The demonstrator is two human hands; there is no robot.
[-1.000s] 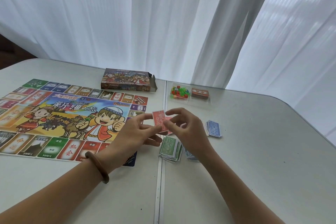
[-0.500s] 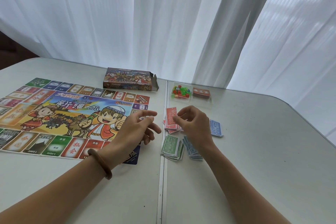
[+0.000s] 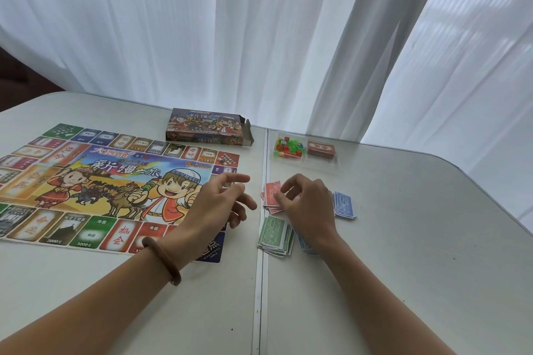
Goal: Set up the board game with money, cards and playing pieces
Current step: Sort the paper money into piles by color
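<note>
The board is lying flat on the left half of the tabletop, with the opened box sitting just behind its far edge.

The left hand is hovering over the board's near right corner. Its grip is loose and wide open, fingers spread, with nothing in it. A brown bracelet is sitting on that wrist.

The right hand is hanging over the money, just right of the tabletop seam. Its fingers are curling down onto the red notes, and the fingertips are touching that pile. I honestly can't tell if the grip is actually pinching a note or just resting there.

The green notes are lying just in front of the red ones, nearer the person. The blue notes are sitting on the far side of the right hand. Another bluish stack is peeking out from under the right wrist, just beside the green pile.

Further back, a clear tray is holding the little coloured playing pieces in its left compartment and a red card deck in its right one. White curtains are hanging behind everything.
</note>
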